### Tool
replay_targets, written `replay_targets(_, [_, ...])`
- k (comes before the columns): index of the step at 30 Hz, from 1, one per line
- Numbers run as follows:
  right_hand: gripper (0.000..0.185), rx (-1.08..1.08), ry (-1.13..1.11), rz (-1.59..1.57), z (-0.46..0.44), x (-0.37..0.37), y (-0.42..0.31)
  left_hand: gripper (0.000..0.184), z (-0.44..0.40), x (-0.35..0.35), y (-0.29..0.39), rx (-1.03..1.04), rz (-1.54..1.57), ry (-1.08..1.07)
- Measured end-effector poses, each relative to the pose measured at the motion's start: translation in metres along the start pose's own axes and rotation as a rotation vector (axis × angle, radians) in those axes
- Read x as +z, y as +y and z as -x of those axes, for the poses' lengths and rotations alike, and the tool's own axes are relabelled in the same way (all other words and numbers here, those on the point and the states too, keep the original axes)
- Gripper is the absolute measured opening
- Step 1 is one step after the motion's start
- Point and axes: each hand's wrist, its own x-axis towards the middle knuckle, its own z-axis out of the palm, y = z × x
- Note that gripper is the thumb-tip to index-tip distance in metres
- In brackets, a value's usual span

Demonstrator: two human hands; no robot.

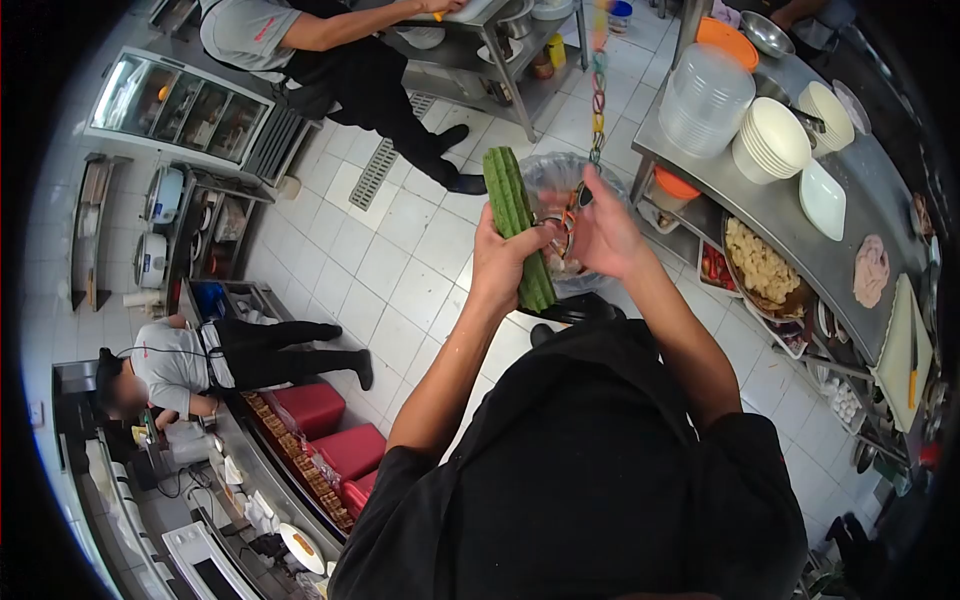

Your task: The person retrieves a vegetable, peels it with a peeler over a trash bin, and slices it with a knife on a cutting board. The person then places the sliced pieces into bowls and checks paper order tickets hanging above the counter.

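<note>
My left hand point(505, 262) is wrapped round a long green ridged gourd point(510, 195), which slants from upper left to lower right. Its thumb lies across the gourd. Close beside it on the right, my right hand point(608, 230) is closed round a small tool with a dark end point(585, 196) that looks like a peeler, mostly hidden by the fingers. A coloured link chain point(598, 100) runs down from above to this tool. Beneath both hands stands a bin lined with a clear plastic bag point(545, 172), with scraps inside.
On the right, a steel counter point(690, 165) carries stacked clear tubs point(708, 90), white bowls point(775, 135) and a white dish point(822, 200). A pan of pale chunks point(765, 262) sits below. Two people work at left, one at a table point(480, 15), one by red containers point(305, 408).
</note>
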Motion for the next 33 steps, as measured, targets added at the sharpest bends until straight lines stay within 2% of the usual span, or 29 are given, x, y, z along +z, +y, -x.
replay_targets(2, [0.041, -0.119, 0.084, 0.071, -0.015, 0.002, -0.001, 0.04, 0.001, -0.01, -0.005, 0.008, 0.005, 0.014])
replay_targets(3, [0.041, -0.101, 0.083, 0.072, -0.019, 0.004, 0.0, 0.041, 0.004, -0.015, -0.007, 0.011, 0.014, 0.026])
replay_targets(4, [0.037, -0.177, 0.111, 0.012, -0.02, 0.006, -0.001, 0.041, 0.005, -0.019, -0.01, 0.011, 0.022, 0.047])
replay_targets(6, [0.029, -0.275, 0.167, -0.017, -0.017, 0.014, -0.005, 0.029, 0.002, -0.029, -0.016, -0.045, 0.031, 0.086])
replay_targets(7, [0.029, -0.241, 0.167, -0.003, -0.015, 0.016, -0.008, 0.029, 0.0, -0.033, -0.017, -0.044, 0.048, 0.119])
replay_targets(9, [0.029, -0.371, 0.107, 0.034, -0.014, 0.02, -0.013, 0.038, -0.011, -0.04, -0.02, -0.287, 0.42, 0.167])
replay_targets(10, [0.03, -0.38, 0.125, 0.004, -0.01, 0.034, -0.009, 0.046, -0.025, -0.053, -0.037, -0.286, 0.592, 0.058])
replay_targets(11, [0.03, -0.347, 0.127, 0.019, -0.009, 0.041, -0.005, 0.046, -0.033, -0.053, -0.043, -0.277, 0.616, 0.085])
replay_targets(14, [0.036, -0.475, 0.1, 0.226, -0.003, 0.061, 0.01, 0.045, -0.047, -0.046, -0.057, -0.34, 0.746, 0.124])
replay_targets(17, [0.036, -0.504, 0.117, 0.29, -0.006, 0.059, 0.019, 0.044, -0.053, -0.04, -0.062, -0.401, 0.892, -0.017])
replay_targets(18, [0.036, -0.504, 0.122, 0.293, -0.008, 0.055, 0.019, 0.043, -0.052, -0.032, -0.055, -0.406, 0.807, 0.062])
replay_targets(21, [0.032, -0.578, 0.086, 0.364, -0.012, 0.048, 0.018, 0.043, -0.052, -0.022, -0.05, -0.423, 0.787, 0.057])
replay_targets(23, [0.022, -0.571, 0.091, 0.36, -0.012, 0.047, 0.017, 0.043, -0.058, -0.021, -0.056, -0.399, 0.753, 0.058])
replay_targets(30, [0.016, -0.592, 0.132, 0.477, -0.027, 0.043, 0.018, 0.038, -0.053, -0.017, -0.046, -0.401, 0.66, 0.08])
replay_targets(33, [0.018, -0.53, 0.146, 0.464, -0.043, 0.041, 0.018, 0.037, -0.057, -0.025, -0.044, -0.357, 0.585, 0.134])
